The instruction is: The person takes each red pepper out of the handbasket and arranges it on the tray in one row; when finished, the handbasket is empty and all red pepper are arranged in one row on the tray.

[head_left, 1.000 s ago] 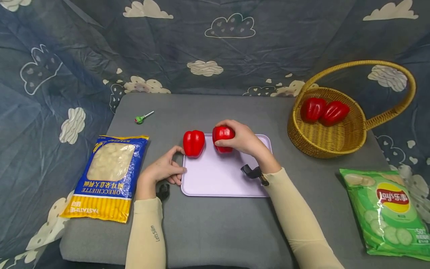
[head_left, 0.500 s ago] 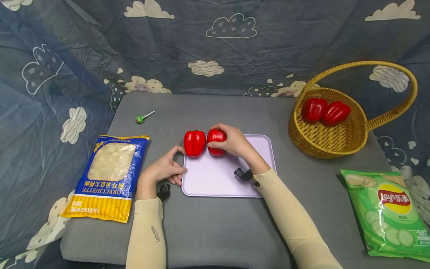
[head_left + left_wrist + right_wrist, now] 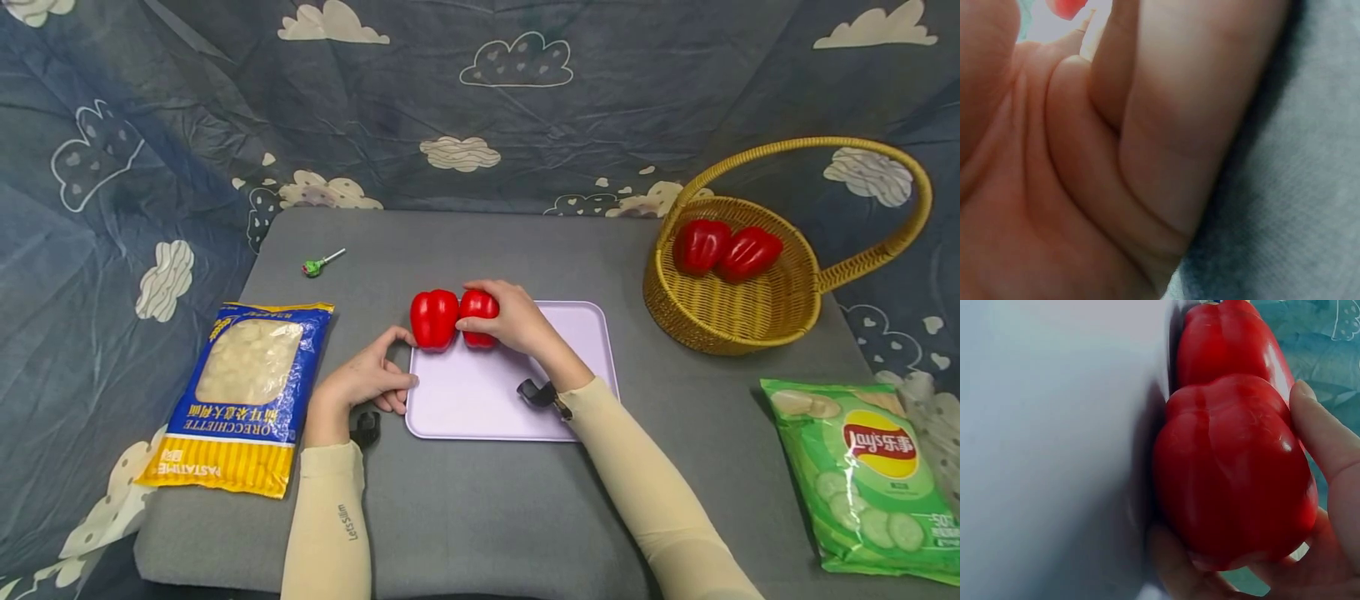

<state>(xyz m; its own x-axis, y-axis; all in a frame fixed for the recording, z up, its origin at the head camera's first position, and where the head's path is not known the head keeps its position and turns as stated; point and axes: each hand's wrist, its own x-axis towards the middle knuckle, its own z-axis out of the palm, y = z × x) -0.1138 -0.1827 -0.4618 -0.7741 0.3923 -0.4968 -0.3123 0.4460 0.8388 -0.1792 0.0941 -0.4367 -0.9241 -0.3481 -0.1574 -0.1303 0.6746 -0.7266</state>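
At the far left of the smooth, round-cornered lilac tray (image 3: 480,400), your right hand (image 3: 510,315) is arched, thumb and fingers grasping a glossy, lobed red pepper (image 3: 478,305) just beside a second red pepper (image 3: 434,321). Your left hand (image 3: 367,375), thumb and index spread, touches the tray's left rim; whether it pinches the rim cannot be determined.

Glossy peppers (image 3: 433,321), wicker basket (image 3: 678,325), seemingly plastic tray (image 3: 465,400)
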